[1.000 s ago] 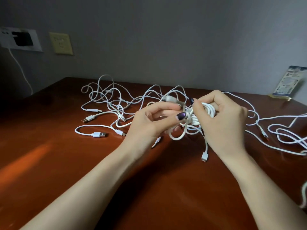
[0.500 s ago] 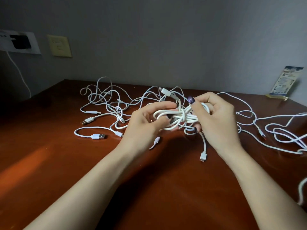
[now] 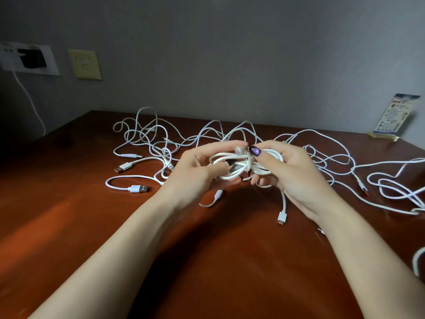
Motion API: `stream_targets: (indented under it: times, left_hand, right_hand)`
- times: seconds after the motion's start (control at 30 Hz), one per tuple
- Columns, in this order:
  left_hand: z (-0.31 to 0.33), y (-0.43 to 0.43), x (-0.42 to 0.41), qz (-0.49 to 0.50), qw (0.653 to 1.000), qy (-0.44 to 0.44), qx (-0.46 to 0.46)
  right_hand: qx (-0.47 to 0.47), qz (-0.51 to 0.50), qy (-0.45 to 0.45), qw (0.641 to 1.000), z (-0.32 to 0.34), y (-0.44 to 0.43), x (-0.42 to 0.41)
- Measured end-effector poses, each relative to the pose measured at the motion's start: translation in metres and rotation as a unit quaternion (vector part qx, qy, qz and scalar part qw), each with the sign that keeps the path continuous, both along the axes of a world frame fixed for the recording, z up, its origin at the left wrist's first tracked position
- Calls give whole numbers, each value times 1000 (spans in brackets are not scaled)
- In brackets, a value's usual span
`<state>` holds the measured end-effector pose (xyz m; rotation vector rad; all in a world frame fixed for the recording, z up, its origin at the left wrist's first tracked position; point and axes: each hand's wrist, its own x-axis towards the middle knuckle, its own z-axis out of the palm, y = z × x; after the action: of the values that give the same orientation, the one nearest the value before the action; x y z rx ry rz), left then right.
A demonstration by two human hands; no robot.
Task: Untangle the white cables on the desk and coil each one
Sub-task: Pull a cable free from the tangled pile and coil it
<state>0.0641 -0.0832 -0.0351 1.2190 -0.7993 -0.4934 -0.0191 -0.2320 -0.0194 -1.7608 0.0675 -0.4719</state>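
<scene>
A coiled white cable bundle [image 3: 236, 164] hangs just above the brown desk [image 3: 69, 217], held between both hands. My left hand [image 3: 195, 171] grips its left loops, thumb across the front. My right hand [image 3: 289, 173] grips the right side, its thumb pressing the wrap at the middle. A blurred plug end [image 3: 240, 149] sticks up at the top of the bundle. One connector [image 3: 282, 218] dangles below my right hand. Behind lies a tangle of loose white cables [image 3: 149, 139], with USB plugs [image 3: 138, 188] at the left and more loops [image 3: 395, 189] at the right.
The grey wall carries a white socket with a black charger [image 3: 30, 59], its cord hanging down, and a beige switch plate [image 3: 84, 64]. A printed card in a stand [image 3: 393, 117] sits at the desk's back right. A white cable loop [image 3: 417, 263] shows at the right edge.
The bundle has been lowered slightly and the plug end has been brought over its middle, wrapping the coil. Both hands stay close together on it.
</scene>
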Motion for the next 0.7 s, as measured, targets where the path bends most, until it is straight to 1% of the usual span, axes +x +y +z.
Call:
stream_targets:
  times: [0.1, 0.23, 0.3, 0.37, 0.43, 0.53, 0.6, 0.7]
  left_hand:
    - [2, 0, -2, 11, 999, -30, -4]
    - [0, 0, -1, 20, 999, -48, -15]
    - [-2, -1, -1, 22, 998, -56, -11]
    - [-3, -1, 0, 7, 999, -34, -18]
    - [-3, -1, 0, 8, 999, -40, -11]
    - [-4, -2, 1, 41, 997, -70, 18]
    - [-4, -1, 2, 40, 998, -54, 21]
    - [-1, 2, 3, 14, 1000, -16, 21]
  right_hand:
    - [23, 4, -1, 1000, 0, 2, 0]
    - [23, -17, -15, 999, -2, 3, 1]
    - [-11, -48, -29, 998, -4, 2, 2]
    - [-79, -88, -40, 992, -6, 0, 4]
    - [-149, -114, -47, 981, -9, -2, 5]
    - [-168, -109, -51, 978, -11, -2, 6]
    - [-177, -101, -55, 978, -10, -1, 5]
    - [-179, -82, -62, 978, -8, -1, 3]
